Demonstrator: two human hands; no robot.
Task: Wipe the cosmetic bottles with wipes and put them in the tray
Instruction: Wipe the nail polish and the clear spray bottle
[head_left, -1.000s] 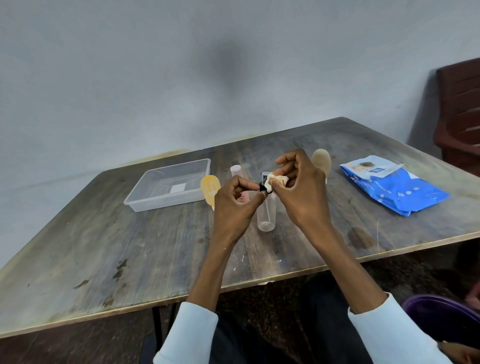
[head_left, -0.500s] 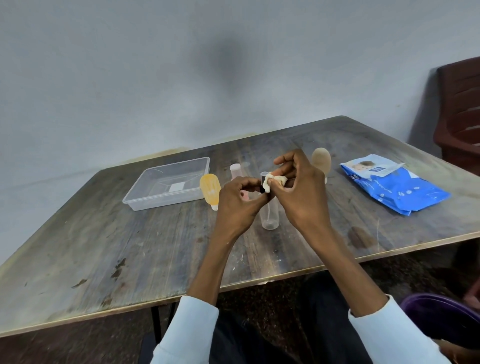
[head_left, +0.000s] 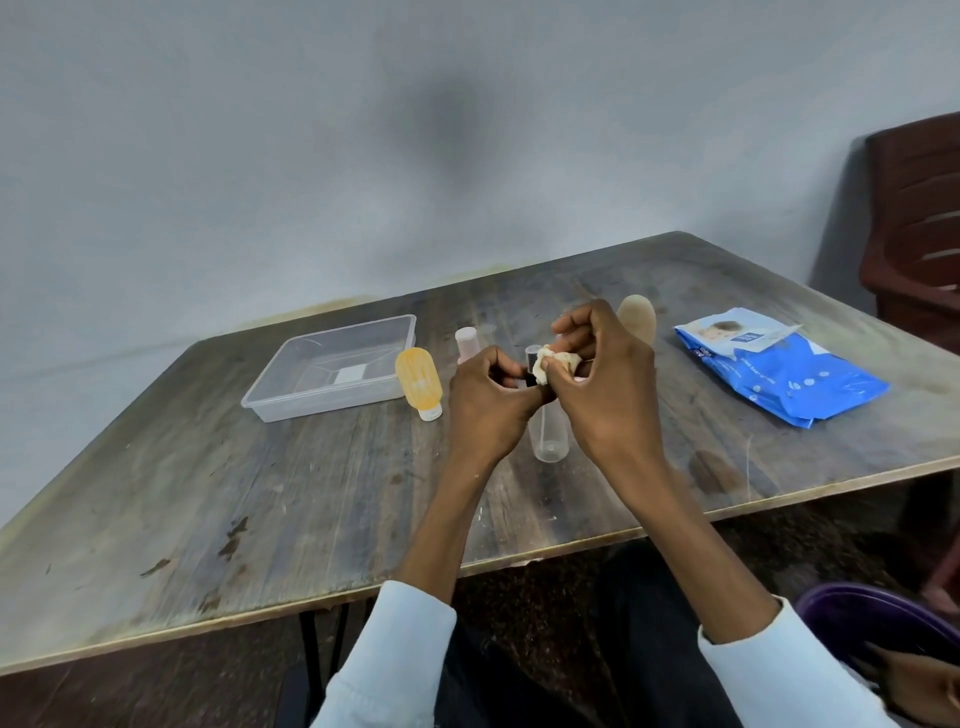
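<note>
On the table (head_left: 311, 519), four bottles, one tray (head_left: 332, 374), one wipe (head_left: 553, 364) in the right hand's (head_left: 608, 400) grip, clear bottle (head_left: 549, 441) in the left's (head_left: 488, 405).

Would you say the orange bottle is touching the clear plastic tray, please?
Cannot tell. In the head view the orange bottle overlaps the clear tray's near right corner, so no gap or contact shows plainly.

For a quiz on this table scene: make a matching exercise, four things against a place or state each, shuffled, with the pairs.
Things:
1. clear tray
2. orange bottle
3. blue wipes pack
4. crumpled wipe

Places or states:
A. pinched in the right hand
B. lying just right of the tray
C. on the table's right side
D. nothing inside but a white label

Pairs: 1-D, 2-B, 3-C, 4-A
</note>
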